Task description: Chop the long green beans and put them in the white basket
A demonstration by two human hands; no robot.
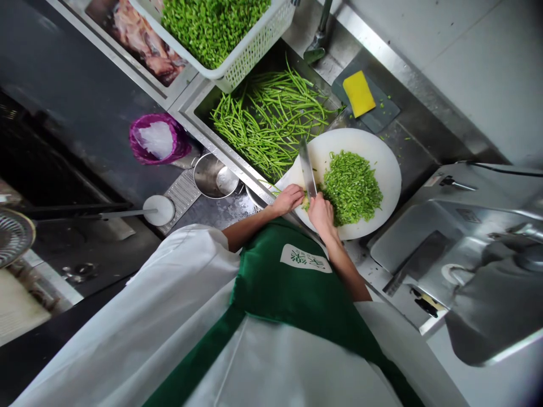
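Observation:
My right hand (pixel 321 212) is closed around the handle of a kitchen knife (pixel 307 168), whose blade points away from me over the white round cutting board (pixel 388 161). Just left of the knife, my left hand (pixel 289 199) has its fingers curled on green stems (pixel 305 204), mostly covered by the fingers. Right of the blade lies a heap of chopped green stems (pixel 354 186). Long uncut green stems (pixel 271 118) fill the sink beyond the board's left side.
A white plastic basket (pixel 250 53) of chopped greens sits over the sink, beside a basin of raw meat (pixel 144 42). A yellow sponge (pixel 359 93) lies behind the board. A metal slicing machine (pixel 462 249) stands right. Below left are a steel pot (pixel 215 176) and purple-lined bin (pixel 184 144).

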